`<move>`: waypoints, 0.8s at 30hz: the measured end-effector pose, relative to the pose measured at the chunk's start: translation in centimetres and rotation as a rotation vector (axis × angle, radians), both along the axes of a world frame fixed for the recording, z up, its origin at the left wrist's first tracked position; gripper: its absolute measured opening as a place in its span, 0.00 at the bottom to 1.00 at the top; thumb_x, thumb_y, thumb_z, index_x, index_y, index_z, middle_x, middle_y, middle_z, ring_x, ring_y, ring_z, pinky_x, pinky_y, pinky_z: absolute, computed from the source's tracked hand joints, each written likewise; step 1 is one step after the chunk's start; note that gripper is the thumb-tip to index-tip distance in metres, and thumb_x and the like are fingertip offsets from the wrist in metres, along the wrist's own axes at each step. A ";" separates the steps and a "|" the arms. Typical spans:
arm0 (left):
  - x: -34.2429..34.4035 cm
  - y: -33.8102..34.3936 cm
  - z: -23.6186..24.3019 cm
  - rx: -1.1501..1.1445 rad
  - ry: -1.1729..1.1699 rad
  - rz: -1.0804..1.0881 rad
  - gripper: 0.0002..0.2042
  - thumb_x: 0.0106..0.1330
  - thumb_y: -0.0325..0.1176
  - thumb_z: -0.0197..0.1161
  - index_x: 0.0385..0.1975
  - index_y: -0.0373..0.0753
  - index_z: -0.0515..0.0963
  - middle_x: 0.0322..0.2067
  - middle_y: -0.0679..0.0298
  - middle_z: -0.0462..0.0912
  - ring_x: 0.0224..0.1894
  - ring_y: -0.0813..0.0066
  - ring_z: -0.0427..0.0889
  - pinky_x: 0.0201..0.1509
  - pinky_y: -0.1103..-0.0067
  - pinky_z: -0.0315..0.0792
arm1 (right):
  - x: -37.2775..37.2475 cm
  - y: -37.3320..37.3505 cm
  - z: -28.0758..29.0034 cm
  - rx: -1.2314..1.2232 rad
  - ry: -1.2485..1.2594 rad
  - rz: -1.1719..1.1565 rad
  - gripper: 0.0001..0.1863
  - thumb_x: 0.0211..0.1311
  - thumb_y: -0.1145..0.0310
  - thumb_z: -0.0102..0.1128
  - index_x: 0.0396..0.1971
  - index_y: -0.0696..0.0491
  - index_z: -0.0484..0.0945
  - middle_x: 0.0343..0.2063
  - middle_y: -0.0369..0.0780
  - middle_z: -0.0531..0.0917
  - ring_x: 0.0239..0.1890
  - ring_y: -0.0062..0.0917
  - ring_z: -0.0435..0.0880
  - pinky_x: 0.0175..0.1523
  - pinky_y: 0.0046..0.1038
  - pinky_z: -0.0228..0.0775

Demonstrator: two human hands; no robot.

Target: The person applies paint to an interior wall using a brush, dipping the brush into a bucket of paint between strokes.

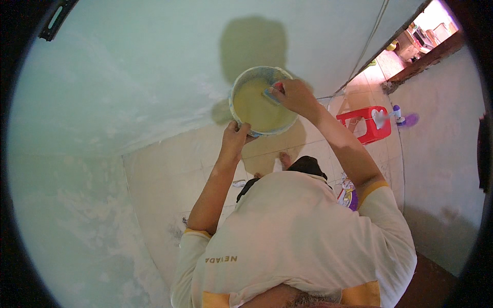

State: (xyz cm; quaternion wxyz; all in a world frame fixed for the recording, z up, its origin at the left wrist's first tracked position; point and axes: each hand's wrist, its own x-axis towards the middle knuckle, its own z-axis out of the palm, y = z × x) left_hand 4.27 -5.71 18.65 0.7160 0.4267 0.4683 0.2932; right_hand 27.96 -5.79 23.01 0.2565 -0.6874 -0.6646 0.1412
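A round pale bucket (268,134) with a smeared rim is held up in front of the wall. Yellowish, creamy liquid (254,105) fills much of its inside. My left hand (238,134) grips the near left of the rim, thumb over the edge and fingers underneath. Above the bucket's right side, my right hand (296,97) is closed on a small tool (272,95) with a red part and a light blue part. The tool's lower end is over or in the liquid; I cannot tell which. Its kind is partly hidden by my fingers.
Close ahead stands a pale green, patchy wall (128,66). A red plastic stool (377,134) with a purple-and-white object (397,115) beside it is on the right. Near my feet, a purple container (349,199) sits on the tiled floor (169,169). A doorway (377,72) opens at upper right.
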 end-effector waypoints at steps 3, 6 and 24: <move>0.7 0.2 0.4 0.018 -0.050 -0.019 0.21 0.69 0.33 0.57 0.53 0.22 0.65 0.47 0.47 0.77 0.45 0.62 0.83 0.50 0.70 0.82 | 0.1 2.1 -1.5 -0.063 -0.029 0.018 0.20 0.63 0.54 0.53 0.28 0.58 0.81 0.28 0.53 0.82 0.31 0.47 0.82 0.38 0.46 0.72; 1.3 0.0 0.6 0.004 -0.040 0.012 0.20 0.69 0.33 0.57 0.52 0.22 0.66 0.46 0.48 0.77 0.45 0.62 0.83 0.50 0.71 0.82 | 0.2 3.9 -2.4 -0.109 -0.076 0.029 0.18 0.63 0.56 0.52 0.31 0.56 0.82 0.31 0.52 0.83 0.34 0.46 0.83 0.42 0.46 0.73; 6.2 1.0 0.0 -0.137 0.068 0.207 0.18 0.68 0.31 0.55 0.51 0.23 0.65 0.47 0.48 0.75 0.47 0.59 0.81 0.48 0.71 0.83 | 7.8 1.6 -0.3 -0.167 0.586 -0.112 0.16 0.62 0.59 0.60 0.31 0.60 0.79 0.22 0.43 0.84 0.23 0.28 0.84 0.30 0.29 0.74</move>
